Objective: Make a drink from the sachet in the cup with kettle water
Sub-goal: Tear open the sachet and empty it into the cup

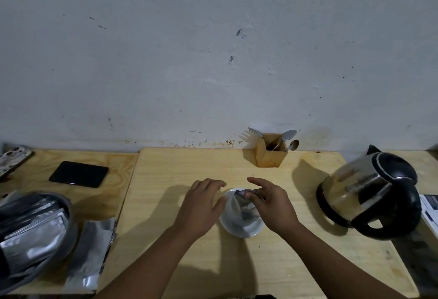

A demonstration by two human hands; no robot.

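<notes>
A white cup (239,226) stands on the wooden table (166,168) in front of me. A silvery sachet (244,203) hangs tilted into the cup's mouth, pinched at its top by my right hand (270,201). My left hand (203,201) rests against the cup's left side with the fingers spread, its thumb on the rim. The steel kettle (369,194) with a black lid and handle sits to the right, untouched. What is inside the cup is hidden by the sachet.
A wooden holder (270,151) with a fork and spoons stands at the back by the wall. At left are a black phone (79,174), a grey bowl of foil sachets (33,227) and loose sachets (92,251). A white box (430,208) lies at far right.
</notes>
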